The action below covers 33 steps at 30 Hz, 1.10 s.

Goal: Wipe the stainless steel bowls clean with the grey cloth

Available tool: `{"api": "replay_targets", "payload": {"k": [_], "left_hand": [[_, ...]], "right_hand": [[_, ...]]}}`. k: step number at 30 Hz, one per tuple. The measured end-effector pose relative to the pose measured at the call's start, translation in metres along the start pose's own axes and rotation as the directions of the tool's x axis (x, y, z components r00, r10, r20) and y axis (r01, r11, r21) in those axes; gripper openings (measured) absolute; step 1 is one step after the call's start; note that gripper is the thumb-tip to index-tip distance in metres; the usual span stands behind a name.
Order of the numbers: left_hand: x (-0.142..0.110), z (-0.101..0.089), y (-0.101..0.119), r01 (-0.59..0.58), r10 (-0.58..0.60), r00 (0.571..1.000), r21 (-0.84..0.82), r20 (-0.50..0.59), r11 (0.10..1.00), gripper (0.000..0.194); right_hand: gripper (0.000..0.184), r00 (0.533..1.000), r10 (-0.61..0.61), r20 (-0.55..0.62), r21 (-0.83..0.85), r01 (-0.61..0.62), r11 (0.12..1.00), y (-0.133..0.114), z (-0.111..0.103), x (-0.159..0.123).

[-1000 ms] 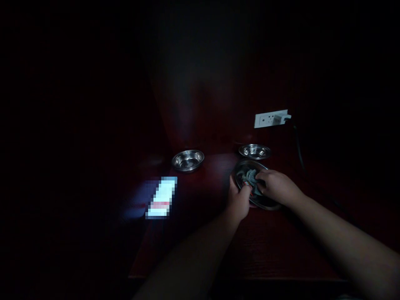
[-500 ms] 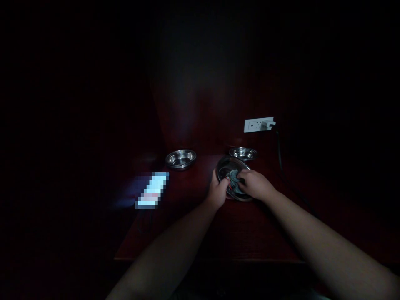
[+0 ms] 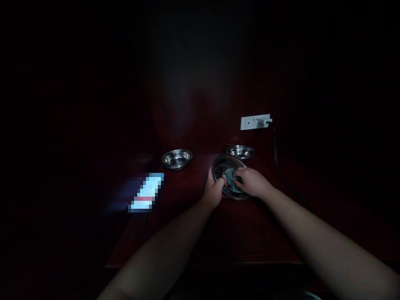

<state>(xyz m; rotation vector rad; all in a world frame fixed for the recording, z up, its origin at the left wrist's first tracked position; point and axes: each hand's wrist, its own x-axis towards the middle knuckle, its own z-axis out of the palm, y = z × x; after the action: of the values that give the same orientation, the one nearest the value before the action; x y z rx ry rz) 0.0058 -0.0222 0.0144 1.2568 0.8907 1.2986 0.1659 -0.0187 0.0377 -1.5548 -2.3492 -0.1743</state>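
Observation:
A shiny metal bowl [image 3: 221, 163] is tilted toward me above the dark red table. My left hand [image 3: 215, 191] grips its left rim, thumb on the inside and fingers behind. Inside the bowl, my right hand [image 3: 251, 181] has its fingers closed on a crumpled grey-green cloth [image 3: 230, 177] pressed against the metal. A small patch of red and white shows at the cloth's left edge, by my left thumb. The underside of the bowl and most of my left fingers are hidden.
Two more metal bowls, a left one [image 3: 176, 159] and a right one [image 3: 240, 151], stand at the back of the table [image 3: 243, 237]. A lit, pixelated phone-like screen [image 3: 146, 192] is at left. A wall socket [image 3: 255, 122] holds a plug with a dark cable [image 3: 275, 150].
The whole view has shifted slightly, so things sit a little further left. Both hands keep their hold, and the right hand with the cloth has moved only slightly in the bowl.

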Motion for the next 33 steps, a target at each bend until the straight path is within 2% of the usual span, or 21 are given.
{"api": "replay_targets", "payload": {"k": [21,28,33], "left_hand": [[-0.0021,-0.0005,0.0014,-0.008,0.008,1.000,-0.005,0.020,1.000,0.055],[-0.0023,-0.0007,0.0007,0.032,-0.031,0.998,-0.013,0.053,0.999,0.057],[-0.0002,-0.0009,-0.0014,0.009,-0.009,0.999,-0.005,0.036,1.000,0.056]], "right_hand": [[0.016,1.000,-0.017,0.019,0.105,0.015,0.994,0.0065,-0.0003,-0.0004],[0.014,1.000,-0.018,-0.003,0.116,0.018,0.993,0.0047,-0.0014,-0.0014],[0.014,1.000,-0.018,0.006,0.108,0.017,0.994,0.0059,-0.0008,-0.0013]]}}
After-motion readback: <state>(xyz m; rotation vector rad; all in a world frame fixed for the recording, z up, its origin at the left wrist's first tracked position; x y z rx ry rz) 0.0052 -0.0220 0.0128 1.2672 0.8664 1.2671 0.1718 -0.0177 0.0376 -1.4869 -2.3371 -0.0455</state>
